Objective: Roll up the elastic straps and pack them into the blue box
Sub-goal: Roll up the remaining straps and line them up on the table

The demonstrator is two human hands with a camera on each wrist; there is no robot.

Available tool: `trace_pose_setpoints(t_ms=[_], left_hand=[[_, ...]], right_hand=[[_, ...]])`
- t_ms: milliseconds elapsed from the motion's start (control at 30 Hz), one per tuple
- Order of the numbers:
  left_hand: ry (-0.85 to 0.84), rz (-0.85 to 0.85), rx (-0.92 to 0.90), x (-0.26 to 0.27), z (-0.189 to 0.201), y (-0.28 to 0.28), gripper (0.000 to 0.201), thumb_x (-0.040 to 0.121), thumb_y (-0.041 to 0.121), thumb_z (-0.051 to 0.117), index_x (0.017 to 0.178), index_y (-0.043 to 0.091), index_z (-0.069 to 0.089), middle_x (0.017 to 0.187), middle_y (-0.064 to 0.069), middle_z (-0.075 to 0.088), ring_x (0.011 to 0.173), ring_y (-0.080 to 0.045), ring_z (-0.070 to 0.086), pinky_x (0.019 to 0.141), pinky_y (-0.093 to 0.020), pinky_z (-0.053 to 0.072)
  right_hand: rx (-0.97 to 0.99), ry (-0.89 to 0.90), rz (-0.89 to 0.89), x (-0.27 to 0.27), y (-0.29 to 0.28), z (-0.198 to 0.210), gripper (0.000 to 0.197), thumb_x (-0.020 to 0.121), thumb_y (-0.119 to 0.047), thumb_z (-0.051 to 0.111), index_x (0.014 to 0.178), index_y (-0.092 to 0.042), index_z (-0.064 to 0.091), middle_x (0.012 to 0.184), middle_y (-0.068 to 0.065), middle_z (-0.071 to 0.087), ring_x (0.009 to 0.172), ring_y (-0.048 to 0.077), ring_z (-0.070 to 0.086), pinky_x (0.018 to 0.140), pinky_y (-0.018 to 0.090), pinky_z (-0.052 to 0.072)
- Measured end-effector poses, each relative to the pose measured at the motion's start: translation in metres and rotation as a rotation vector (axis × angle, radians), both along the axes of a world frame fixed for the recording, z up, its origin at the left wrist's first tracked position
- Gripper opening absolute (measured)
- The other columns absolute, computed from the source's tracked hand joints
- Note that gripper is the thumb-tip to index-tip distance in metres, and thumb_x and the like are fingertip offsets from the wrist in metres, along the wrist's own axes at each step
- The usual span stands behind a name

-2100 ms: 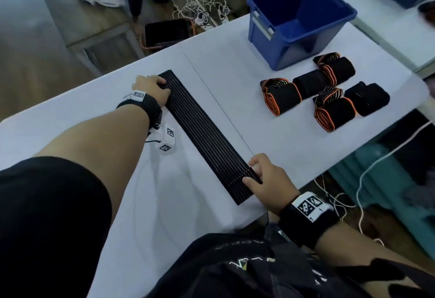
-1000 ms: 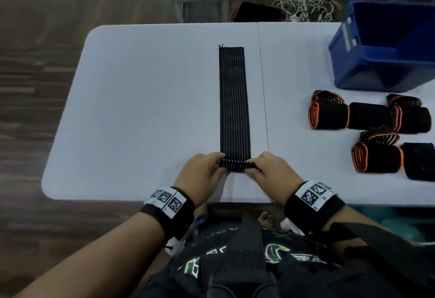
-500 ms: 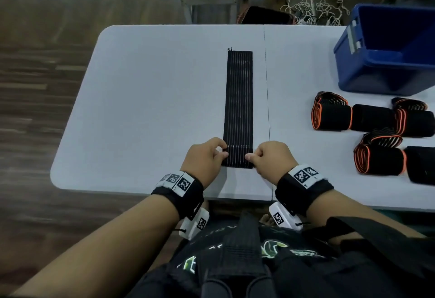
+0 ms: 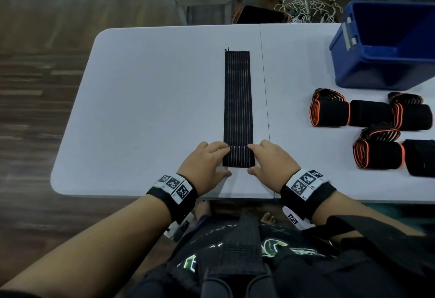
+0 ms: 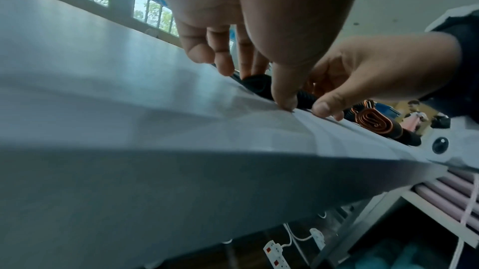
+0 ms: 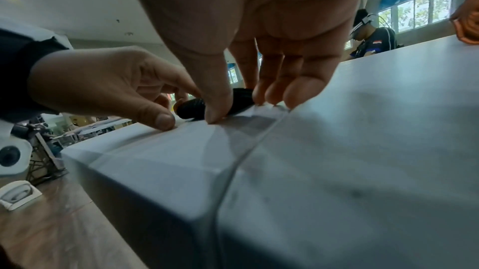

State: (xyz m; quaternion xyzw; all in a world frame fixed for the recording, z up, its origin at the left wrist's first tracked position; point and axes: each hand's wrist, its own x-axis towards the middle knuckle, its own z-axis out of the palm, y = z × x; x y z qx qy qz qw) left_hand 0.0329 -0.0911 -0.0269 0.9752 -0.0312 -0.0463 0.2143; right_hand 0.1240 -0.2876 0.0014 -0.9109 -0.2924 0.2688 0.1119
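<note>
Head view overhead — wrist views low, close; all share strap (image 4: 238, 100).

One long black elastic strap (image 4: 238, 100) lies unrolled on one white table (image 4: 153, 100). Beside it sit five rolled straps: three orange-edged rolls (image 4: 329, 111) and two plain black rolls (image 4: 369, 113). There is one blue box (image 4: 386, 45). Two hands are in view.
</note>
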Motion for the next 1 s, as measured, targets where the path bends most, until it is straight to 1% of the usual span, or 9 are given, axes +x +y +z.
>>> trace_pose_setpoints(t_ms=[167,267,333,400,567,700,800,900,1000], left_hand=[[0.006,0.162,-0.171,0.005,0.002,0.003,0.053,0.088,0.023,0.073,0.137,0.020,0.054,0.127,0.005,0.067,0.100,-0.019,0.059,0.094,-0.032,0.047],[0.059,0.331,-0.290,0.013,0.005,0.002,0.038,0.091,0.028,0.070,0.125,0.023,0.056,0.106,0.015,0.067,0.080,-0.006,0.053,0.082,-0.023,0.044],[0.093,0.403,-0.353,0.020,0.007,0.000,0.028,0.092,0.033,0.068,0.116,0.024,0.057,0.097,0.016,0.068,0.077,-0.002,0.056,0.078,-0.022,0.043],[0.099,0.452,-0.397,0.026,0.007,-0.003,0.021,0.093,0.035,0.067,0.108,0.024,0.058,0.089,0.013,0.071,0.080,-0.003,0.061,0.075,-0.024,0.046],[0.118,0.524,-0.489,0.033,0.009,-0.008,0.017,0.094,0.033,0.066,0.102,0.022,0.056,0.073,0.006,0.070,0.077,-0.006,0.064,0.069,-0.025,0.046],[0.148,0.495,-0.494,0.037,0.009,-0.008,0.016,0.096,0.033,0.063,0.102,0.027,0.050,0.066,-0.003,0.071,0.063,-0.014,0.064,0.058,-0.025,0.045],[0.145,0.445,-0.451,0.037,0.009,-0.007,0.011,0.096,0.032,0.062,0.099,0.030,0.051,0.060,-0.005,0.068,0.056,-0.018,0.061,0.059,-0.030,0.051],[0.149,0.407,-0.402,0.039,0.007,-0.006,0.006,0.096,0.035,0.061,0.099,0.031,0.059,0.058,0.001,0.066,0.059,-0.011,0.062,0.062,-0.027,0.050],[0.118,0.362,-0.289,0.040,0.005,-0.004,0.020,0.098,0.039,0.059,0.111,0.027,0.068,0.070,0.008,0.070,0.072,-0.009,0.064,0.072,-0.025,0.050]], right_hand=[[0.095,0.040,-0.108,-0.001,0.002,-0.003,0.043,0.098,-0.033,0.054,0.139,-0.019,0.049,0.117,0.006,0.056,0.110,0.025,0.054,0.097,0.036,0.045],[0.116,0.085,-0.193,0.004,0.007,-0.001,0.023,0.102,-0.031,0.046,0.110,-0.016,0.061,0.097,0.004,0.059,0.092,0.024,0.057,0.078,0.035,0.043],[0.103,0.104,-0.265,0.009,0.010,0.001,0.024,0.104,-0.029,0.043,0.094,-0.012,0.057,0.089,0.004,0.057,0.083,0.023,0.053,0.071,0.032,0.036],[0.092,0.115,-0.315,0.014,0.011,0.001,0.030,0.104,-0.028,0.042,0.087,-0.009,0.056,0.086,0.007,0.060,0.081,0.025,0.053,0.070,0.032,0.036],[0.086,0.129,-0.400,0.021,0.013,-0.002,0.045,0.102,-0.032,0.046,0.083,0.002,0.068,0.085,0.016,0.072,0.081,0.030,0.065,0.078,0.037,0.051],[0.090,0.154,-0.478,0.021,0.015,-0.006,0.046,0.099,-0.037,0.052,0.081,0.000,0.071,0.079,0.014,0.075,0.075,0.029,0.069,0.079,0.042,0.057],[0.077,0.134,-0.494,0.021,0.016,-0.007,0.044,0.096,-0.039,0.057,0.076,-0.002,0.071,0.073,0.012,0.074,0.069,0.029,0.070,0.077,0.041,0.059],[0.114,0.080,-0.515,0.017,0.014,-0.003,0.026,0.092,-0.036,0.064,0.096,-0.010,0.062,0.082,0.009,0.072,0.076,0.027,0.069,0.079,0.041,0.058],[0.131,0.033,-0.419,0.012,0.015,0.002,0.031,0.095,-0.031,0.061,0.122,-0.018,0.053,0.096,0.010,0.068,0.091,0.028,0.065,0.084,0.037,0.053]])
